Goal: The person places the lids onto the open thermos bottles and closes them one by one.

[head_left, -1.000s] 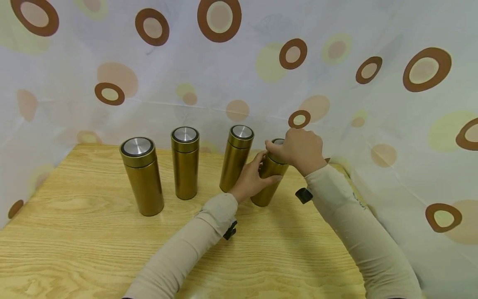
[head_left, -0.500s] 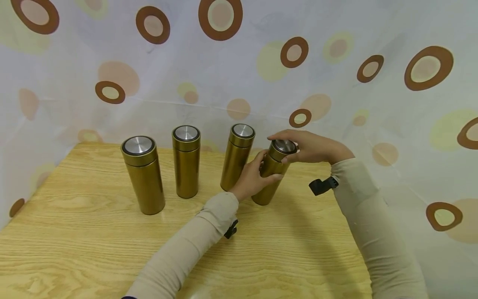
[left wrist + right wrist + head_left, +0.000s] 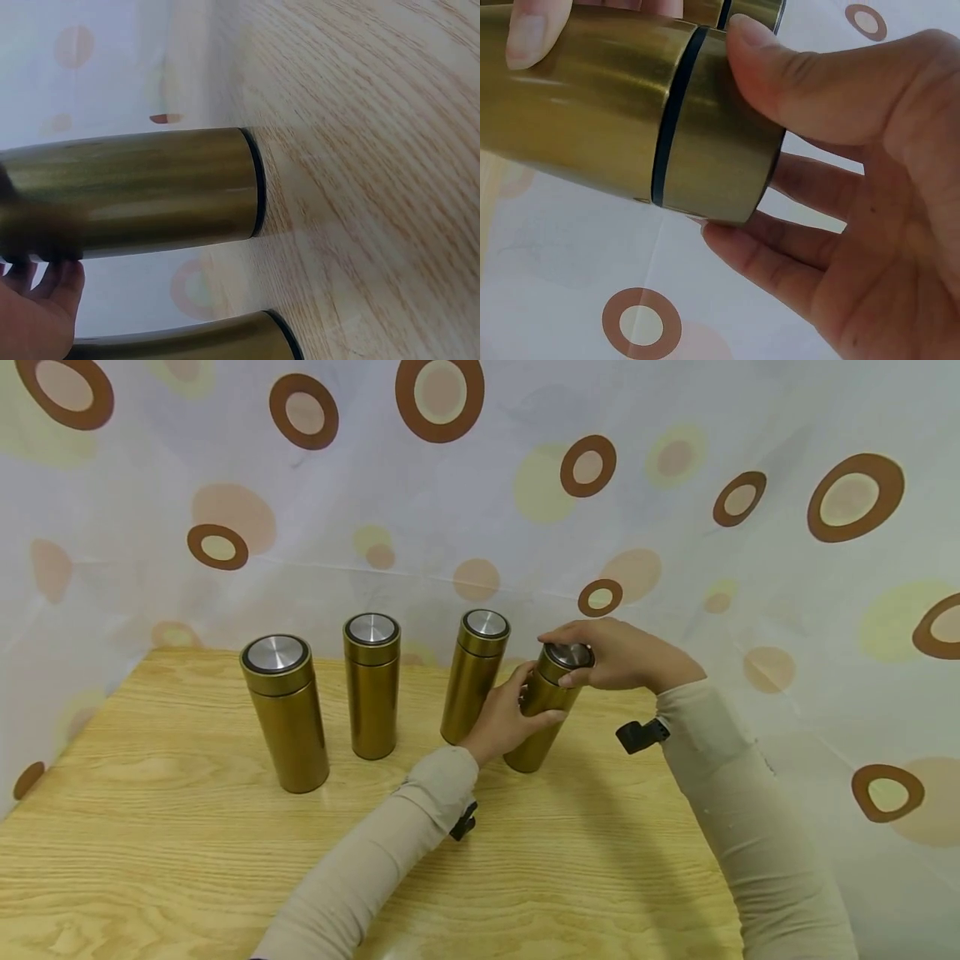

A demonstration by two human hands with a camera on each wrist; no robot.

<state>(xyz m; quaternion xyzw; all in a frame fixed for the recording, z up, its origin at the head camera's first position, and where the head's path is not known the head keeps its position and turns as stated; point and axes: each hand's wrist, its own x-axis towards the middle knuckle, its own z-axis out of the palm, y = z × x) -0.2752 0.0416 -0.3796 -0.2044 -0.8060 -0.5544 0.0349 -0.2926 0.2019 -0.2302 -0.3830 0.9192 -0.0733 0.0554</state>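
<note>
The rightmost gold thermos flask stands on the table, leaning slightly in the head view. My left hand grips its body from the left, thumb across the front and fingers round the far side. At the top, my right hand holds the lid, with the thumb on the near side and fingers on the far side. A black ring shows between lid and body in the right wrist view. The flask's dark base meets the wood in the left wrist view.
Three more gold flasks with silver-topped lids stand in a row to the left: one near my left hand, one mid-left and one far left. Behind the wooden table hangs a patterned curtain, which also runs along the right.
My right hand has turned about the lid and its wrist has swung outward to the right, baring the silver top. The left hand keeps its grip on the flask's body.
</note>
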